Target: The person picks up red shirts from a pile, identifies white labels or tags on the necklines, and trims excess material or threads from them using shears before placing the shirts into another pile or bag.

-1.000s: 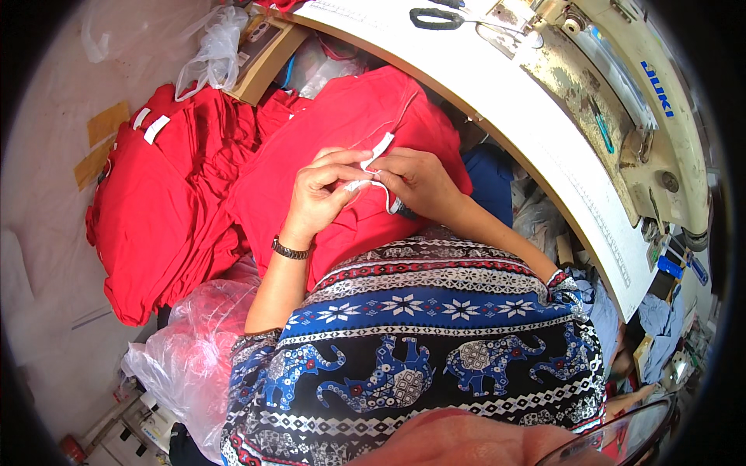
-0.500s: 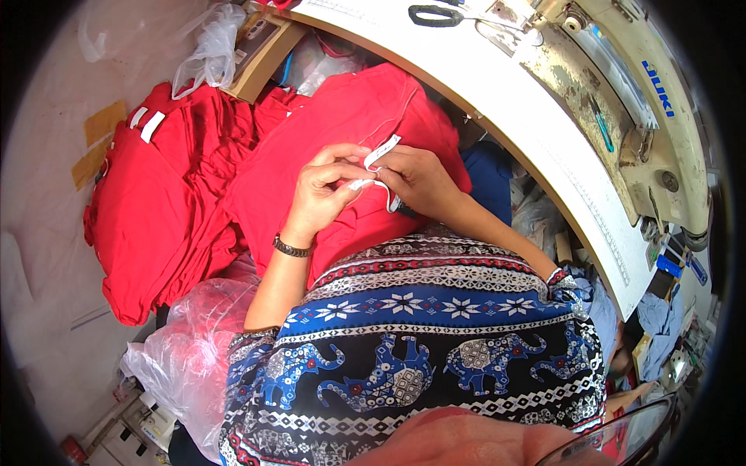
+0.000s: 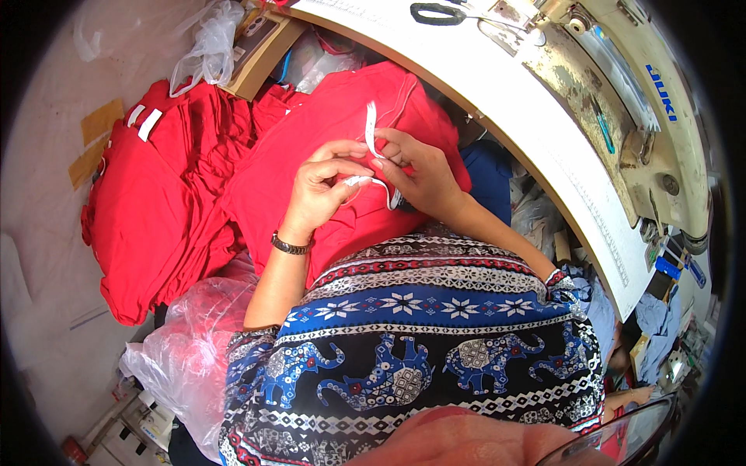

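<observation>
A narrow white label strip [image 3: 371,124] runs between my two hands above the red fabric [image 3: 311,116] on my lap. My left hand [image 3: 320,186], with a dark bracelet on its wrist, pinches a lower stretch of the strip between thumb and fingers. Opposite it, my right hand [image 3: 420,175] grips the strip with thumb and curled fingers. One end sticks up past my right fingertips, and another stretch loops below the hands toward my right palm. The part inside my right hand is hidden.
More red garments with white labels [image 3: 171,202] are heaped at the left. On the right stands a white table [image 3: 544,116] with a sewing machine [image 3: 660,101], scissors [image 3: 439,14] and a teal-handled small tool [image 3: 602,124]. A clear plastic bag [image 3: 194,334] lies at lower left.
My right fingers have curled in and shifted slightly. The strip's free end, slanted to the right before, now stands upright and shows more length. My left hand has barely moved.
</observation>
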Demonstrator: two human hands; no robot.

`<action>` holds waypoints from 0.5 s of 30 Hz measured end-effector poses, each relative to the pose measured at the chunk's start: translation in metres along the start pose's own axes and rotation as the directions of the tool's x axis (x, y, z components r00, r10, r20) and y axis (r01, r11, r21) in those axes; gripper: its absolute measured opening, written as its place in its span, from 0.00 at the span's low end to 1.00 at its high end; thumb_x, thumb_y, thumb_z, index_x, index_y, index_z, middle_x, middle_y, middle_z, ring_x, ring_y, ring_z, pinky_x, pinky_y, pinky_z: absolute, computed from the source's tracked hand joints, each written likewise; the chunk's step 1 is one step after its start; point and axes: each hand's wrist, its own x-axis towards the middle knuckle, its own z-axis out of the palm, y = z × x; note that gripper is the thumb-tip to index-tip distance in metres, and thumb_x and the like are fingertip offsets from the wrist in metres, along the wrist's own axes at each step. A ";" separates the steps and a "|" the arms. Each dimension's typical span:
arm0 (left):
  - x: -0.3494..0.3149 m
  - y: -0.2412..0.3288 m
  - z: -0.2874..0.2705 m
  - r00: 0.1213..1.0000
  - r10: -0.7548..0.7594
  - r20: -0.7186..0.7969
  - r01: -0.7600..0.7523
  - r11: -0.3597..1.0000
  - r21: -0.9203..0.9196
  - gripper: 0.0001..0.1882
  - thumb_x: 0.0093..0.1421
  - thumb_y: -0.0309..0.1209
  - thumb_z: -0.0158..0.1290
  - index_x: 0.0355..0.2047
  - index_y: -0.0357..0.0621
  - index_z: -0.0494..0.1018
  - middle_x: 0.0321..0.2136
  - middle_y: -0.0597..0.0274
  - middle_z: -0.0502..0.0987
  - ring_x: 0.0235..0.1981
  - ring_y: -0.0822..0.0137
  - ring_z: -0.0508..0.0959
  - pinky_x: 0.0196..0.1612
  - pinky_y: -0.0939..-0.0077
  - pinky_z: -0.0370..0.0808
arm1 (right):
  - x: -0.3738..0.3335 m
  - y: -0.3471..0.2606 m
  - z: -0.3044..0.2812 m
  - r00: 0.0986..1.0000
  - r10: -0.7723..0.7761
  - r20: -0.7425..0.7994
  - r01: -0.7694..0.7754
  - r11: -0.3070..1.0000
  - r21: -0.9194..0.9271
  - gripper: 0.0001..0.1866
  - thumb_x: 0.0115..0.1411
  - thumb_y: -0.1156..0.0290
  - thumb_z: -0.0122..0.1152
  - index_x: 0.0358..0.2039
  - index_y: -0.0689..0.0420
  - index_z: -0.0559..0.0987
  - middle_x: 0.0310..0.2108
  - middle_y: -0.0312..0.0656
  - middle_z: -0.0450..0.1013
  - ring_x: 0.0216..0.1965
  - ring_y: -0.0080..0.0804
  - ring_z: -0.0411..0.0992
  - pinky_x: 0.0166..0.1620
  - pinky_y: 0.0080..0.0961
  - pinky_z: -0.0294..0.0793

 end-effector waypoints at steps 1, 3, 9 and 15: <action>0.000 -0.001 0.001 1.000 0.001 0.001 -0.001 1.000 -0.005 0.10 0.49 0.17 0.61 0.33 0.40 0.81 0.46 0.55 0.75 0.47 0.65 0.75 0.50 0.73 0.73 | 0.000 -0.002 -0.002 0.998 0.057 0.038 -0.057 0.998 -0.005 0.15 0.58 0.76 0.61 0.46 0.62 0.75 0.31 0.48 0.75 0.31 0.34 0.76 0.33 0.27 0.73; -0.001 -0.001 0.004 0.999 -0.029 -0.024 0.028 0.998 -0.052 0.09 0.50 0.17 0.61 0.33 0.39 0.81 0.45 0.55 0.75 0.46 0.66 0.76 0.49 0.74 0.74 | 0.003 0.001 -0.005 0.997 -0.060 0.042 0.063 0.994 -0.088 0.14 0.58 0.76 0.60 0.46 0.61 0.76 0.30 0.48 0.75 0.30 0.36 0.76 0.33 0.28 0.74; -0.003 0.000 0.007 0.968 -0.195 -0.157 0.154 0.958 -0.241 0.08 0.51 0.15 0.60 0.33 0.36 0.79 0.39 0.55 0.77 0.41 0.67 0.77 0.47 0.77 0.74 | 0.001 0.004 0.002 0.995 -0.098 0.034 0.098 0.995 -0.006 0.10 0.59 0.75 0.58 0.42 0.60 0.77 0.30 0.48 0.75 0.30 0.42 0.76 0.34 0.30 0.74; -0.005 -0.001 0.011 0.967 -0.188 -0.169 0.126 0.938 -0.324 0.09 0.51 0.14 0.59 0.33 0.37 0.78 0.37 0.56 0.78 0.40 0.69 0.77 0.46 0.79 0.74 | -0.001 0.005 0.000 0.994 -0.077 0.076 0.083 0.993 -0.085 0.07 0.58 0.73 0.60 0.37 0.59 0.77 0.29 0.48 0.76 0.31 0.42 0.77 0.34 0.31 0.75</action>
